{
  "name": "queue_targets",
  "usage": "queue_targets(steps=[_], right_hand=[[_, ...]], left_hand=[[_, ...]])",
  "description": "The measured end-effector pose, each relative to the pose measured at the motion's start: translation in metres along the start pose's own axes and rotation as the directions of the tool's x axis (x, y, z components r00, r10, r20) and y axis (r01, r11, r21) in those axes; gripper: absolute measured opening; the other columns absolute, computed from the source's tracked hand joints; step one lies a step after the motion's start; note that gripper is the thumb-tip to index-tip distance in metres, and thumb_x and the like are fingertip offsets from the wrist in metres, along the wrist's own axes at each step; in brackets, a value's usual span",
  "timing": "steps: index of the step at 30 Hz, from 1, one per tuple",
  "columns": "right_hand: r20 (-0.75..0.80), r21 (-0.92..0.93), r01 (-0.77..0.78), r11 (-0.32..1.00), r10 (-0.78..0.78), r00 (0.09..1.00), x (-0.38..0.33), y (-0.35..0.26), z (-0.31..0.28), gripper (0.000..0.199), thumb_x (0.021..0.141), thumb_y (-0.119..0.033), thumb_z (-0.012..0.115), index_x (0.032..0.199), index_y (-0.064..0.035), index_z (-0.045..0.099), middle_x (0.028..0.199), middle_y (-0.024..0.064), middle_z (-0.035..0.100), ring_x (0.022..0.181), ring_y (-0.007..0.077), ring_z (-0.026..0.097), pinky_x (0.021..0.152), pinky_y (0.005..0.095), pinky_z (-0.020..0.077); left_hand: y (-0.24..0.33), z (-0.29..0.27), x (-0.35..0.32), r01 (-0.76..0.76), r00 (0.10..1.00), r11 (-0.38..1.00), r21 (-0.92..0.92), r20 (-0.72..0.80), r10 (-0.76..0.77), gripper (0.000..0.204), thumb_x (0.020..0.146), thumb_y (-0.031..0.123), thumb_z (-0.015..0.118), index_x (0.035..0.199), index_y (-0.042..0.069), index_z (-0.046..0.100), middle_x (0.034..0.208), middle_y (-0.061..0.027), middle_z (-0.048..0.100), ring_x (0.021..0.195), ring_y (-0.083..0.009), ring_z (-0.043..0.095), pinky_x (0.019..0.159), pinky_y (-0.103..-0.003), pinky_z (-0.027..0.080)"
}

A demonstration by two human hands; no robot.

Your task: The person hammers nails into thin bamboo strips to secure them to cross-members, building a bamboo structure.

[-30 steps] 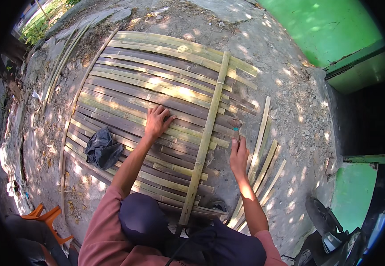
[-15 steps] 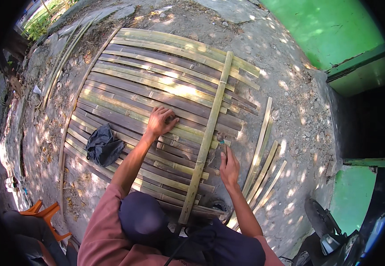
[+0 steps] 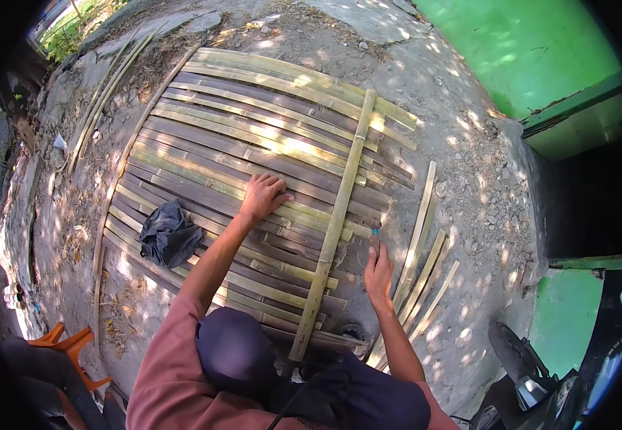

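Resting on bamboo slats [image 3: 311, 150] laid side by side on the ground, a person's left hand [image 3: 266, 197] had its fingers curled and close together, though whether they pinched a slat could not be told; the right hand [image 3: 379, 276] was closed around the handle of a teal-banded tool [image 3: 375, 240], its head blurred near the slat ends, just beyond a bamboo crosspiece [image 3: 341, 204] lying over them; the slats looked light, stiff along their length but springy, with smooth skins apt to slip and edges likely to splinter; a hold near mid-length, thumb and fingers on opposite edges, seemed surest; the thicker crosspiece looked stiffer and suited to a full-hand grasp; a black plastic bag [image 3: 169, 233] sat on the slats at left, and loose strips [image 3: 420, 215] lay at right
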State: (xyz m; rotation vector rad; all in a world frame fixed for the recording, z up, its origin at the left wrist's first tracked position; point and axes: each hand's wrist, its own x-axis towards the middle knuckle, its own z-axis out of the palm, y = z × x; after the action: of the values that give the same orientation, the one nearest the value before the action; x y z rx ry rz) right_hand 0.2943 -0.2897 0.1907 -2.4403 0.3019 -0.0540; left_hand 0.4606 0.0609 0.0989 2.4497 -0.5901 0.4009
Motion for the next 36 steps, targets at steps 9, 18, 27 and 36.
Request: queue_targets(steps=[9, 18, 27, 36], right_hand=[[0.064, -0.019, -0.065, 0.998, 0.066, 0.996, -0.061, 0.003, -0.007, 0.029, 0.114, -0.028, 0.059, 0.128, -0.0049, 0.068, 0.07, 0.0128, 0.061, 0.061, 0.028, 0.061, 0.063, 0.0445, 0.0478], [-0.067, 0.106, -0.105, 0.989, 0.113, 0.991, -0.125, 0.081, -0.028, 0.026, 0.114, -0.028, 0.061, 0.119, -0.0036, 0.069, 0.074, 0.0007, 0.051, 0.068, 0.0119, 0.048, 0.063, 0.0356, 0.0416], [-0.068, 0.208, -0.145, 0.967, 0.162, 0.984, -0.135, 0.084, 0.0, 0.03, 0.114, -0.034, 0.064, 0.101, -0.0063, 0.062, 0.071, -0.0014, 0.043, 0.065, 0.009, 0.044, 0.06, 0.0335, 0.0389], [-0.107, 0.223, -0.148, 0.963, 0.175, 0.979, -0.139, 0.067, -0.016, 0.029, 0.112, -0.034, 0.065, 0.109, -0.0052, 0.067, 0.072, 0.0025, 0.048, 0.067, 0.0137, 0.049, 0.063, 0.0369, 0.0417]], left_hand=[[-0.007, -0.014, -0.017, 0.117, 0.99, 0.983, 0.142, 0.06, -0.127, 0.041, 0.097, 0.054, 0.073, 0.095, 0.014, 0.071, 0.096, -0.0057, 0.071, 0.104, -0.0273, 0.067, 0.093, -0.046, 0.043], [0.054, -0.183, -0.092, 0.25, 0.898, 0.964, -0.093, -0.35, -0.266, 0.015, 0.09, 0.007, 0.076, 0.103, 0.008, 0.069, 0.09, -0.0093, 0.065, 0.088, -0.0318, 0.066, 0.08, -0.044, 0.051], [-0.108, -0.254, -0.286, 0.732, 0.679, 0.68, -0.028, -0.052, -0.733, 0.02, 0.088, 0.006, 0.068, 0.1, -0.003, 0.082, 0.092, -0.0179, 0.082, 0.09, -0.0276, 0.082, 0.082, -0.039, 0.063], [-0.133, -0.181, -0.242, 0.427, 0.902, 0.883, 0.194, -0.154, -0.403, 0.011, 0.086, 0.001, 0.065, 0.078, -0.004, 0.06, 0.074, -0.0271, 0.061, 0.073, -0.0457, 0.062, 0.066, -0.053, 0.043]])
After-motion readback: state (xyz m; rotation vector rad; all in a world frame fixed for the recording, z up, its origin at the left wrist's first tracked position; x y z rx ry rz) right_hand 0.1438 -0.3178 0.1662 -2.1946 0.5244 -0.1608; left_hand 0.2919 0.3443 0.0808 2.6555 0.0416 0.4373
